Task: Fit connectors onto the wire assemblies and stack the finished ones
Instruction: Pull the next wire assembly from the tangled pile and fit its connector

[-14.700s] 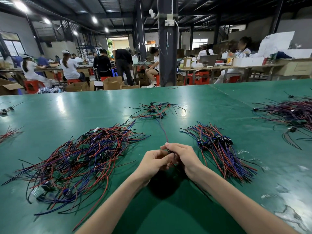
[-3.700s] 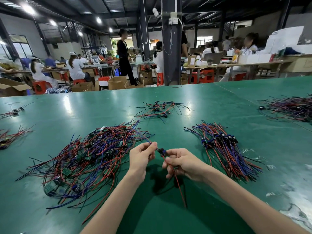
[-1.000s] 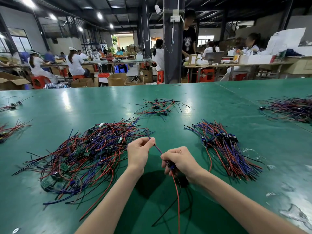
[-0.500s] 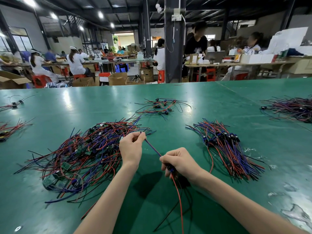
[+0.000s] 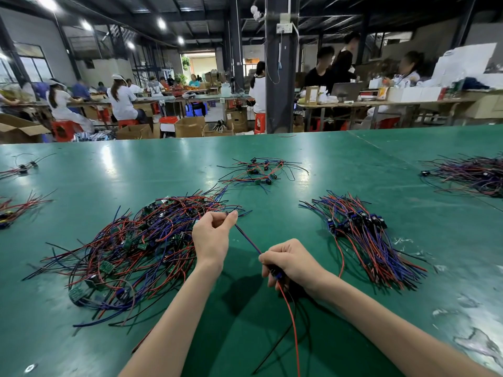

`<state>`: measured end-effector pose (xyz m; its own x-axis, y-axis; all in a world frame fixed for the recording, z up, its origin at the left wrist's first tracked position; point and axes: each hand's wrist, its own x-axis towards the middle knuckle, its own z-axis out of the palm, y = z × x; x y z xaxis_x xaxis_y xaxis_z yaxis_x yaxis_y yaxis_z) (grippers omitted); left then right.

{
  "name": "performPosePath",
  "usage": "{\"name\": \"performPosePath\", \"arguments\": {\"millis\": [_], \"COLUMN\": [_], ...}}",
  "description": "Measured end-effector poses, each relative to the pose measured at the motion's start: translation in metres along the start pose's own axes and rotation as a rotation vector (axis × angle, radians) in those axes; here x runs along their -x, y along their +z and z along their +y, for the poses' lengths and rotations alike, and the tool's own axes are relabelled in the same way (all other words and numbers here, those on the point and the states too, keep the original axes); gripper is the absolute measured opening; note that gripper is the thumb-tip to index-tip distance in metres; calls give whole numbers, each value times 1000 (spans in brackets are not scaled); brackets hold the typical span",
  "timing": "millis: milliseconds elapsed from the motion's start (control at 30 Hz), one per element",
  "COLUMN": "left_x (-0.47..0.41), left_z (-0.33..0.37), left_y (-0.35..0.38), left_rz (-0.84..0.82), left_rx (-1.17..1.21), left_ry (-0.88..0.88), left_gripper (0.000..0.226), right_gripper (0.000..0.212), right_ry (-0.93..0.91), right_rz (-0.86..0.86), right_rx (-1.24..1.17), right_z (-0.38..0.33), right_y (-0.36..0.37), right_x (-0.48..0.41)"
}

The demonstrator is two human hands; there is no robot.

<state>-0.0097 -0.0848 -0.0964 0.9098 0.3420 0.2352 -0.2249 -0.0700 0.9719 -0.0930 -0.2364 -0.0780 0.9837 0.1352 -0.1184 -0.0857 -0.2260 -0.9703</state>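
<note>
Head view: left hand (image 5: 211, 235) was raised over the near edge of the tangled pile of unfinished wires (image 5: 130, 248), thumb and forefinger pinching the far end of 1 purple-blue wire (image 5: 246, 239), the other fingers curled in. Right hand (image 5: 292, 263) sat nearer the body and lower, fingers closed round a small blue connector (image 5: 276, 274), mostly hidden in the fist; whether it was fully seated could not be told. The wire ran taut between the 2 hands, slanting from far-left to near-right. A red lead (image 5: 288, 308) trailed from the right hand toward the body. The finished stack (image 5: 364, 235) lay on the green table (image 5: 272, 148) to the right of the right hand, near but apart, its long axis also far-left to near-right, connectors bunched at the far end. Judgement: the right hand was the nearer for laying the piece down, roughly parallel to the stack already.
</note>
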Motion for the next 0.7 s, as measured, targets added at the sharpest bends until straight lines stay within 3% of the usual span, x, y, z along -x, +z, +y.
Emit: {"name": "performPosePath", "arguments": {"millis": [700], "left_x": [3], "left_z": [10], "left_y": [0], "left_rz": [-150], "left_rx": [231], "left_ry": [-221], "left_gripper": [15], "right_gripper": [36], "right_ry": [-14], "right_rz": [-49], "right_rx": [-11], "right_z": [5], "right_y": [-2], "right_x": [-2]}}
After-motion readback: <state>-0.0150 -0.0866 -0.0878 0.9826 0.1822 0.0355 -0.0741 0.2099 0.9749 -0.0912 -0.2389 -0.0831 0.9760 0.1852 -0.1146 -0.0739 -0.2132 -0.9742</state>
